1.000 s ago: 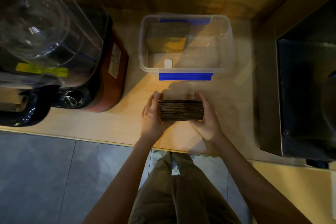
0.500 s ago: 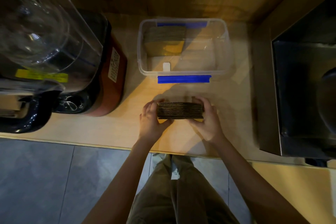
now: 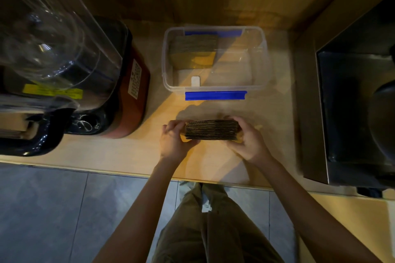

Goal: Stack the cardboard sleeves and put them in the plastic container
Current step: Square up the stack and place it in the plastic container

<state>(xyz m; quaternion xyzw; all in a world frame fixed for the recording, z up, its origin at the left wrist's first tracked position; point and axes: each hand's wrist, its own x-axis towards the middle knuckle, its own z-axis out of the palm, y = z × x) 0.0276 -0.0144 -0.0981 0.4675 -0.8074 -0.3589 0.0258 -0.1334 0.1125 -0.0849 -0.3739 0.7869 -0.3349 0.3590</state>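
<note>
At the far left of the counter (image 3: 132, 162) I see a blender (image 3: 64, 66) with a clear plastic cover, a yellow label on its front and a white sticker on its reddish-brown side; a dark base with a metal knob sits at its foot. Moving right, my left hand (image 3: 173, 141) is curled against the left end of a stack of cardboard sleeves (image 3: 211, 130), its fingers wrapped over the top corner and its thumb below. The stack stands on edge, so I look down on the dark corrugated edges, packed tight and even. It sits at the front middle of the counter, just on my side of the plastic container (image 3: 265, 57), apart from it and outside it. The container is clear, lidless, with a blue clip (image 3: 215, 95) on its near rim and another on its far rim. Inside it, against the back-left corner, another bundle of sleeves (image 3: 193, 44) already stands. My right hand (image 3: 248, 141) presses the stack's right end, fingers over the top and palm cupped beneath, so both hands are closed on the stack from opposite ends. Whether the stack touches the counter or is raised a little I cannot tell. At the far right stands a dark metal box (image 3: 354, 113).
</note>
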